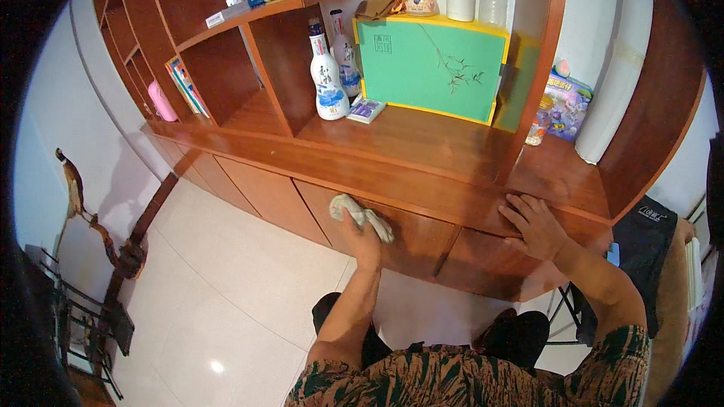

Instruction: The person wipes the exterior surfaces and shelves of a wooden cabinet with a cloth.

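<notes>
Gripping a crumpled pale cloth [363, 215], the left hand [360, 231] presses it against a cabinet door [411, 237]. Right hand [534, 224] lies open, flat on the ledge [452, 194]. Tiled floor [241, 286] below offers room.

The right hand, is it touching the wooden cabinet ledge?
Touching. The head view shows the right hand lying flat, palm down, on the front edge of the wooden cabinet ledge, with no gap.

Bright, even indoor light, glare on the floor tiles [216, 366], fisheye-bent edges.
</notes>
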